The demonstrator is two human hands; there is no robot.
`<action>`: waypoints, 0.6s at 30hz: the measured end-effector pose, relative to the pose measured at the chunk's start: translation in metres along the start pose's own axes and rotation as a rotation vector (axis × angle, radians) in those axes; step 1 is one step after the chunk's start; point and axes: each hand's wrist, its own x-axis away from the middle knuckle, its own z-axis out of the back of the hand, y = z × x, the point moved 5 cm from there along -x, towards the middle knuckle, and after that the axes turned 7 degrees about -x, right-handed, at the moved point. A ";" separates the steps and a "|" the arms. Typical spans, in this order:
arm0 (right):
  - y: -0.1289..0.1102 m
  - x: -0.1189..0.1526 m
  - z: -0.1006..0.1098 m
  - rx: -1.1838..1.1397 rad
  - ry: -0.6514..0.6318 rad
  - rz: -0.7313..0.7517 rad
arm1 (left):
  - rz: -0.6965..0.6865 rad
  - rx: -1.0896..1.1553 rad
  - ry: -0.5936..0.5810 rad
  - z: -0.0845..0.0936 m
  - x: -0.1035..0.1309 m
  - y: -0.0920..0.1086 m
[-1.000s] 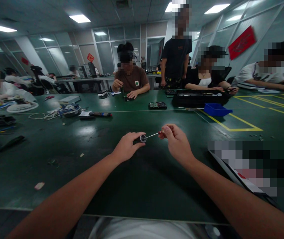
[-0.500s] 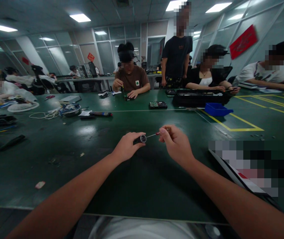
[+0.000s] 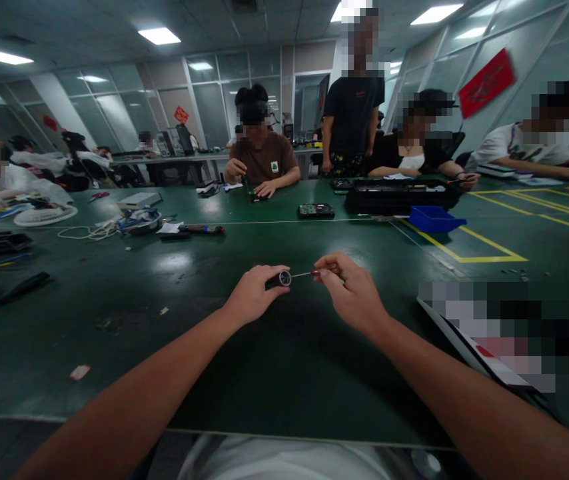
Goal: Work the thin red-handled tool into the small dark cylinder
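Observation:
My left hand (image 3: 256, 291) is closed around a small dark cylindrical part (image 3: 283, 278), thumb below and fingers above. Its round, pale-rimmed end faces right and towards me; the inside is too small to make out. My right hand (image 3: 352, 290) pinches a screwdriver (image 3: 315, 272) by its reddish, see-through handle. The thin metal shaft points left, and its tip is at the part's round end. Whether the tip sits inside or only touches the rim I cannot tell. Both hands are above the green table (image 3: 284, 373).
A circuit-board device (image 3: 316, 211) and a blue bin (image 3: 436, 219) stand ahead, near a long black case (image 3: 399, 199). A marker-like tool (image 3: 202, 229) and tangled cables (image 3: 137, 221) lie left. A long screwdriver (image 3: 19, 287) is far left. Several people surround the table.
My right-hand fingers have shifted their grip on the screwdriver handle, and its shaft lies more level. My left hand and the dark part have barely moved.

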 end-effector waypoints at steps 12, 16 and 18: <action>-0.002 -0.001 -0.001 0.113 -0.030 0.018 | 0.000 -0.008 -0.005 0.000 0.000 0.001; -0.001 -0.002 -0.001 0.121 -0.034 -0.036 | -0.005 -0.014 -0.006 0.000 0.001 0.000; -0.002 -0.003 -0.001 0.145 -0.020 -0.032 | -0.012 -0.017 -0.002 -0.001 0.001 0.000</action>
